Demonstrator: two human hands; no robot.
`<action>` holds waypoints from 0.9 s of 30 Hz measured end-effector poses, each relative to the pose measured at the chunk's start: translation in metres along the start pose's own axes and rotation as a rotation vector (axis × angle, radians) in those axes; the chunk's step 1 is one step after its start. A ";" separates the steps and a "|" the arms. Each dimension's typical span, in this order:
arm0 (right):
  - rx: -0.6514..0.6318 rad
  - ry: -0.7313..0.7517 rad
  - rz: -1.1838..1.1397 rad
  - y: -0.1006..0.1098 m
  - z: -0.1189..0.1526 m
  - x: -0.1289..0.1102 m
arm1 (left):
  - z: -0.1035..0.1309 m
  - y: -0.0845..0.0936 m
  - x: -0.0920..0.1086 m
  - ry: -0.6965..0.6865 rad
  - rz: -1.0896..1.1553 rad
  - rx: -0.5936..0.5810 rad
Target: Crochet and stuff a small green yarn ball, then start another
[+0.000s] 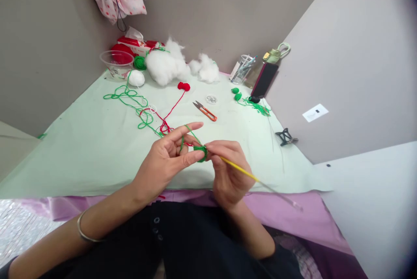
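My left hand point(169, 151) pinches a small green crochet piece point(200, 153) between thumb and fingers, with green yarn point(193, 133) looped over its raised index finger. A bit of red yarn shows beside the piece. My right hand point(230, 168) grips a crochet hook point(239, 168) with a yellow handle, whose tip meets the green piece and is hidden by the fingers. From the left hand, green and red strands trail back across the table toward a tangle of green yarn point(128, 96) and a small red crocheted piece point(184, 86).
Thread snips point(206, 111) and a small round dish point(211, 99) lie beyond my hands. White stuffing point(167, 64), a white yarn ball point(136, 78) and a plastic tub point(117, 66) stand at the back. Toward the right are a pen cup point(241, 70), a phone point(264, 80) and green pieces point(257, 106).
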State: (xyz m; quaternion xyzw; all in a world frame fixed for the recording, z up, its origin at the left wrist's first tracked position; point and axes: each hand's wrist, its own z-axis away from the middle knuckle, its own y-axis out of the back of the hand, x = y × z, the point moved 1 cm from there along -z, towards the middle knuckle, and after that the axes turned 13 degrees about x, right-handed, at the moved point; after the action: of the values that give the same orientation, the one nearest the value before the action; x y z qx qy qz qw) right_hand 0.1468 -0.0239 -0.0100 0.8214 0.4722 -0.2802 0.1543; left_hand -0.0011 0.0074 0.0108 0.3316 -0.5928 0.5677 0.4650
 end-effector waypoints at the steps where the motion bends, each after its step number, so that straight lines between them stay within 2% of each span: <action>1: 0.002 0.086 0.065 0.000 0.003 0.001 | 0.000 0.000 0.000 0.010 0.024 0.019; 3: 0.006 0.238 0.172 0.000 0.006 0.002 | -0.001 -0.001 0.000 0.096 0.104 0.012; 5: 0.019 0.257 0.167 0.001 0.004 0.003 | -0.003 -0.001 0.001 0.243 0.191 -0.042; 6: 0.037 0.200 0.115 0.002 0.001 0.003 | -0.004 -0.001 0.001 0.304 0.220 -0.067; 8: 0.084 -0.010 -0.042 0.004 -0.007 0.003 | -0.006 0.001 0.002 0.351 0.245 -0.087; 10: 0.111 -0.235 -0.203 0.005 -0.012 0.002 | -0.007 0.003 0.003 0.305 0.233 -0.071; 12: 0.076 -0.364 -0.284 0.004 -0.014 0.001 | -0.006 0.003 0.001 0.216 0.170 -0.057; 16: -0.005 -0.380 -0.263 0.000 -0.011 0.004 | -0.001 0.002 -0.002 0.054 -0.005 -0.069; 22: 0.036 -0.553 -0.377 0.003 -0.014 0.011 | -0.001 0.007 0.000 0.008 -0.091 -0.083; 27: 0.009 -0.562 -0.411 0.004 -0.020 0.007 | -0.002 0.008 0.002 -0.019 -0.118 -0.074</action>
State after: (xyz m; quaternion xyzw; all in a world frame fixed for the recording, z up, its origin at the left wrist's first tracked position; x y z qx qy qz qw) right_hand 0.1596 -0.0107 0.0020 0.6006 0.5654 -0.5228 0.2153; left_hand -0.0090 0.0110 0.0092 0.3539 -0.5972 0.5138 0.5041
